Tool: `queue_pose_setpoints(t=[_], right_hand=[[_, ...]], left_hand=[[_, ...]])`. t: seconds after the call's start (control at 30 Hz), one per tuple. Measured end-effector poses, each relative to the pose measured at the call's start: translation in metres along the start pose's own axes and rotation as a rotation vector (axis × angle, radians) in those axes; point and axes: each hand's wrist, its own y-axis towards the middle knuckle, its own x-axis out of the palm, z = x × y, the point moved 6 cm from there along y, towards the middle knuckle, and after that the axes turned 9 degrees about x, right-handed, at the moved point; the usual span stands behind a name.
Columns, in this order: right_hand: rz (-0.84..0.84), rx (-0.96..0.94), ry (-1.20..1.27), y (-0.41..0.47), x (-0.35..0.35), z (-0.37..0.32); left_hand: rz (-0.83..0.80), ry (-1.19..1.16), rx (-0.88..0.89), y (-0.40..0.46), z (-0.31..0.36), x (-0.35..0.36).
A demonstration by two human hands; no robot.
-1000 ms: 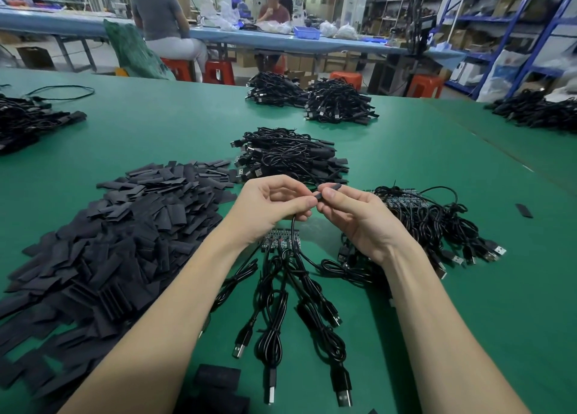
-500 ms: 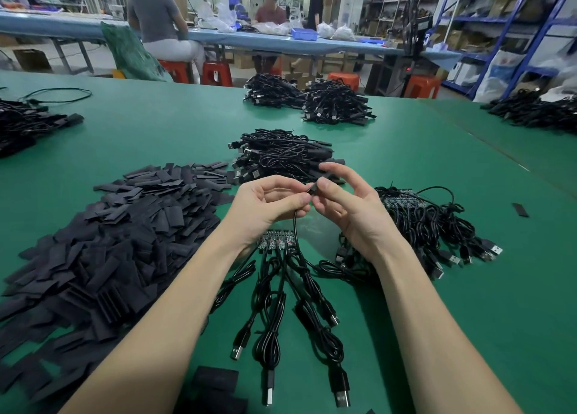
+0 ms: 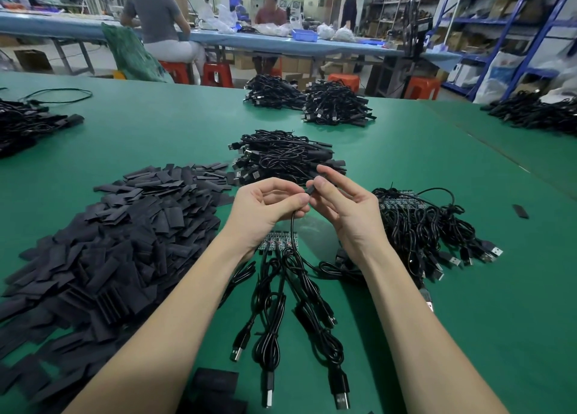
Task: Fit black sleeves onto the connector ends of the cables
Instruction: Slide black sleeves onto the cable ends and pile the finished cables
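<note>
- Head view: I see my left hand (image 3: pixel 265 207) pinching a thin black cable (image 3: pixel 293 229) between thumb and curled fingers above the green table (image 3: pixel 406 170).
- My right hand (image 3: pixel 346 207) pinches a small black sleeve (image 3: pixel 311 190) at the cable's top end, other fingers loosely spread.
- Sleeve pile (image 3: pixel 103 241) lies left; cable bundle (image 3: pixel 418 223) right.

Table (image 3: pixel 406 170) covered in matt green cloth-like mat, smooth. Sleeves (image 3: pixel 103 251) flat matt black, dull like rubbery plastic (heaped). Cables (image 3: pixel 299 298) glossy black plastic jacket, shiny metal USB plugs (image 3: pixel 342 399) at the ends. Small circuit boards (image 3: pixel 279 241) dark, speckled. Stools (image 3: pixel 217 74) glossy red plastic
</note>
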Motion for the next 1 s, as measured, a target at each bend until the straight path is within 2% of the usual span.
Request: queue_pose_setpoints(t=[0.13, 0.23, 0.33, 0.4, 0.43, 0.53, 0.6, 0.73, 0.8, 0.9, 1.0], right_hand=[[0.032, -0.007, 0.011, 0.001, 0.0, 0.002], [0.111, 0.009, 0.045, 0.002, -0.006, 0.001], [0.222, 0.018, 0.191, 0.003, -0.018, -0.004], [0.277, 0.005, 0.254, 0.004, -0.024, -0.009], [0.293, -0.006, 0.265, 0.004, -0.025, -0.012], [0.296, -0.037, 0.287, 0.004, -0.026, -0.019], [0.308, -0.033, 0.322, 0.005, -0.029, -0.023], [0.355, 0.019, 0.288, 0.007, -0.037, -0.026], [0.348, 0.053, 0.186, 0.006, -0.036, -0.021], [0.325, 0.119, 0.046, 0.006, -0.032, -0.013], [0.308, 0.147, -0.057, 0.005, -0.027, -0.008]], left_hand=[[0.013, -0.011, -0.005, 0.001, -0.001, 0.0], [0.001, 0.049, -0.093, 0.002, -0.006, 0.003], [-0.161, 0.276, -0.235, 0.0, -0.01, 0.007], [-0.291, 0.376, -0.259, -0.002, -0.007, 0.013], [-0.296, 0.336, -0.257, -0.002, -0.005, 0.017], [-0.173, 0.19, -0.253, 0.002, 0.004, 0.025], [-0.122, 0.249, -0.194, 0.014, 0.015, 0.025], [-0.112, 0.781, 0.225, 0.063, 0.057, 0.028], [-0.201, 1.074, 0.388, 0.081, 0.063, 0.037], [-0.438, 1.395, 0.387, 0.085, 0.029, 0.038], [-0.504, 1.798, 0.436, 0.077, -0.005, 0.025]])
